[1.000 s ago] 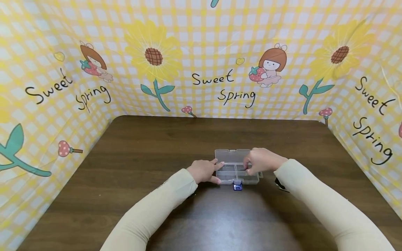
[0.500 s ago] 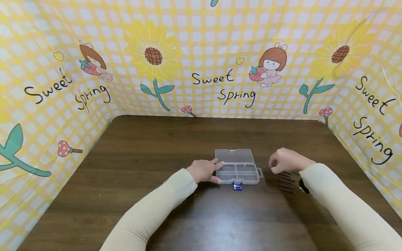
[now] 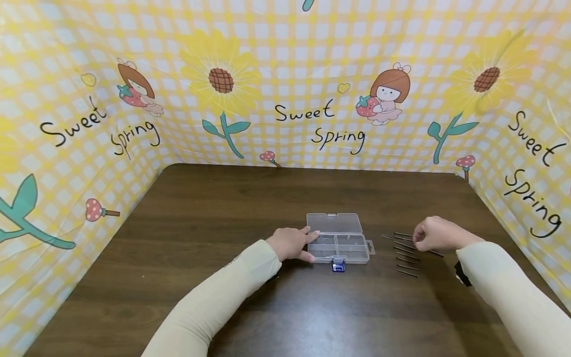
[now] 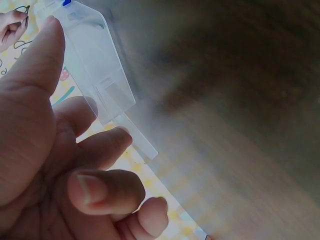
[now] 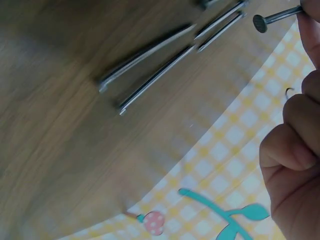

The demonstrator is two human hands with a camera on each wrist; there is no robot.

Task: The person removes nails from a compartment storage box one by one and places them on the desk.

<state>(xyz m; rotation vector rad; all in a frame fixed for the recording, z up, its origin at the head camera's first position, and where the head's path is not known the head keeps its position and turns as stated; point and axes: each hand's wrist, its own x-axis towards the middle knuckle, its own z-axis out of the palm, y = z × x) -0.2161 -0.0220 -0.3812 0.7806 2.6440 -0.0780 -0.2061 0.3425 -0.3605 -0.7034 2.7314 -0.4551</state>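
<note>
A clear plastic compartment box (image 3: pixel 357 260) stands with its lid (image 3: pixel 333 223) tipped back and a blue latch (image 3: pixel 338 267) at the front. My left hand (image 3: pixel 289 243) rests at its left end, thumb at the front corner and fingers near the hinge side. The left wrist view shows these fingers spread along the clear plastic. To the right of the box, several dark metal nails (image 3: pixel 407 259) lie in a loose column. Over them is my right hand (image 3: pixel 433 233). Seen from the right wrist, its fingertips pinch a nail (image 5: pixel 261 23), flat head outward.
The dark wooden table (image 3: pixel 223 198) carries the box and nails. A yellow checked cloth (image 3: pixel 294 64) with flowers and lettering walls the back and both sides. A nail (image 3: pixel 437 253) lies partly beneath the right hand.
My right hand has left the box compartments and moved right, to over the nails, uncovering more of them. My left hand keeps its place on the box.
</note>
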